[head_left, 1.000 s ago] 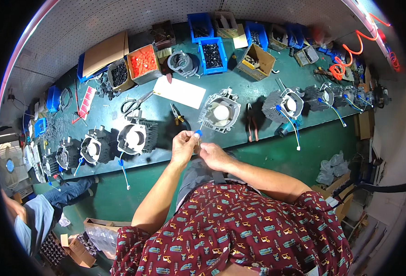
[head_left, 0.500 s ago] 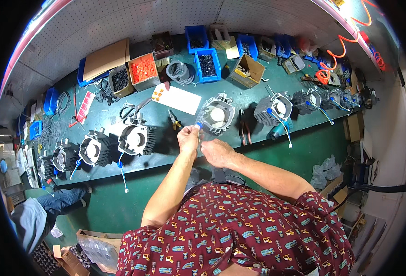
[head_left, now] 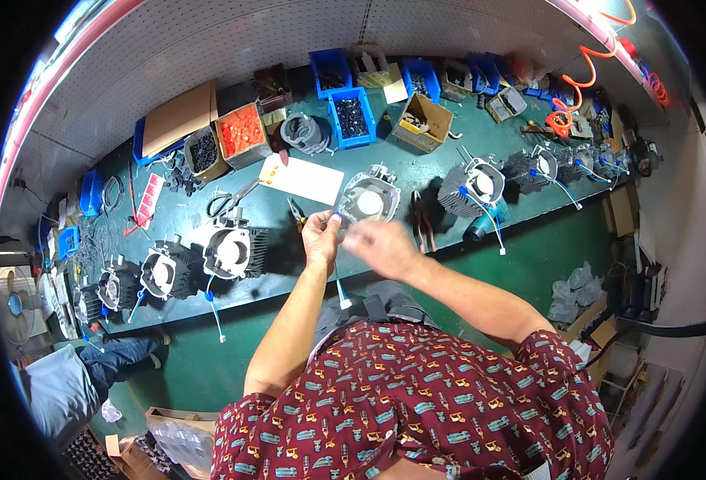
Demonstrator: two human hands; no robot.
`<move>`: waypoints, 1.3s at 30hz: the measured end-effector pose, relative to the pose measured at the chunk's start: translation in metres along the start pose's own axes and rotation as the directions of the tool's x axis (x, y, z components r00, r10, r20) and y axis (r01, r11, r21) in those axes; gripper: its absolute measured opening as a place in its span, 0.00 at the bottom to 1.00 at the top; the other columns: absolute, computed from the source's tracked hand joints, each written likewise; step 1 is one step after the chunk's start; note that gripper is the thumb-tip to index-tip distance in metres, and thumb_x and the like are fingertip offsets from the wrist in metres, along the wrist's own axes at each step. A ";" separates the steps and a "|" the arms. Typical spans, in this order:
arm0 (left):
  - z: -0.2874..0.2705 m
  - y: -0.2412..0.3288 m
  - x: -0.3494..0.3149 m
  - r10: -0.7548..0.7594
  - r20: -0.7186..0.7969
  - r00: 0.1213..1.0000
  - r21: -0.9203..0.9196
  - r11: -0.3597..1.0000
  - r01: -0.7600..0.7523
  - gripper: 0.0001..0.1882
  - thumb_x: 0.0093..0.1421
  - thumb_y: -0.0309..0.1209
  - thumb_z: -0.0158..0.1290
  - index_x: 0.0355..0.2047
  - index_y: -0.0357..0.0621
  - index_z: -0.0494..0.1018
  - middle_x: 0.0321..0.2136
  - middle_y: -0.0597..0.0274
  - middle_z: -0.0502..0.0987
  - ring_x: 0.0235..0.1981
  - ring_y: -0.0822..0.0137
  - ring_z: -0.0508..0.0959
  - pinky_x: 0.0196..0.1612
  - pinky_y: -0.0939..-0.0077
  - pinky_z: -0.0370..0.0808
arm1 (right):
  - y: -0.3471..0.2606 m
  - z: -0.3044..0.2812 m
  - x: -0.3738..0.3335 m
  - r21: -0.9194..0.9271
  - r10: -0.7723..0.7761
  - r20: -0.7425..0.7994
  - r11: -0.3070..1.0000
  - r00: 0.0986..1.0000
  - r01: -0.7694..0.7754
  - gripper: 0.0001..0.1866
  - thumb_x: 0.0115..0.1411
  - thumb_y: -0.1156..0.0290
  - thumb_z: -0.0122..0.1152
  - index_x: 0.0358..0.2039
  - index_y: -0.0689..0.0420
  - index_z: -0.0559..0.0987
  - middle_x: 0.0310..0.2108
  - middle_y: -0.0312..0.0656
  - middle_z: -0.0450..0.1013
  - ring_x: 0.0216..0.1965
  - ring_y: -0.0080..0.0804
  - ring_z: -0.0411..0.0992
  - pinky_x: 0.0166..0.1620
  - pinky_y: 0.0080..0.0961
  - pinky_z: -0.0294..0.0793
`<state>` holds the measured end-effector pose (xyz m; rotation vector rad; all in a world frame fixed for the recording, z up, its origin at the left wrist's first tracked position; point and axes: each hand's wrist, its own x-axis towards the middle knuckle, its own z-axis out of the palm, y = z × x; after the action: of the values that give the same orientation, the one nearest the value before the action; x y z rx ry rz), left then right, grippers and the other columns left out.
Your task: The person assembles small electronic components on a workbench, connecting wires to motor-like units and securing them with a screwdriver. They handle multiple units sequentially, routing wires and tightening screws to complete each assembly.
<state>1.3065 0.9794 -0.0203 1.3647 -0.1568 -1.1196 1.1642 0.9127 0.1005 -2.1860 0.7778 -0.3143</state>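
In front of me on the bench sits a grey finned metal housing [head_left: 351, 192] with a round white part inside. At its lower left edge, my left hand [head_left: 321, 234] is closed in a pinch by a small blue piece, on a thin cable [head_left: 339, 280]. The cable hangs past the bench edge and ends in a white connector [head_left: 345, 304]. My right hand [head_left: 381, 246] is just beside the left, under the housing; motion smears its fingers. Pliers [head_left: 295, 212] lie left of the housing, and red-handled pliers [head_left: 425, 224] lie right of it.
Similar housings with cables line the bench on the left [head_left: 229, 248] and right [head_left: 481, 184]. Behind are blue bins [head_left: 353, 138], a box of orange parts [head_left: 243, 132], a cardboard box [head_left: 423, 122] and a white sheet [head_left: 309, 180]. Another person's leg [head_left: 121, 360] shows at left.
My right hand has come up toward the housing and is now blurred. The cable's white connector now hangs freely below my hands. The left hand stays by the blue piece.
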 end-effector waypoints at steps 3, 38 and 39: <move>-0.001 -0.003 -0.003 0.001 -0.007 1.000 0.042 0.999 0.000 0.07 0.71 0.30 0.55 0.47 0.44 0.74 0.37 0.65 0.80 0.38 0.73 0.80 0.39 0.70 0.82 | 0.046 -0.029 0.036 -0.159 -0.142 -0.467 0.984 0.873 0.075 0.18 0.59 0.65 0.70 0.47 0.59 0.82 0.47 0.49 0.77 0.50 0.47 0.73 0.56 0.39 0.72; 0.001 0.003 -0.010 0.177 -0.024 0.984 0.200 0.965 -0.169 0.04 0.69 0.21 0.55 0.43 0.35 0.75 0.38 0.61 0.82 0.32 0.74 0.79 0.37 0.77 0.81 | 0.121 0.001 0.077 0.301 0.127 -0.397 0.954 0.909 -0.002 0.25 0.51 0.67 0.79 0.45 0.64 0.79 0.54 0.53 0.74 0.55 0.52 0.73 0.54 0.41 0.76; 0.001 0.001 -0.013 0.213 0.000 0.977 0.225 0.952 -0.208 0.04 0.70 0.21 0.55 0.43 0.35 0.75 0.38 0.61 0.82 0.32 0.74 0.79 0.38 0.77 0.80 | 0.123 0.002 0.077 0.297 0.126 -0.399 0.955 0.908 -0.002 0.25 0.50 0.67 0.80 0.45 0.64 0.79 0.54 0.53 0.74 0.55 0.51 0.72 0.54 0.41 0.76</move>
<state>1.2998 0.9871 -0.0127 1.5208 -0.4123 -0.9264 1.1723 0.8037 0.0058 -1.8292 0.9644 -0.8277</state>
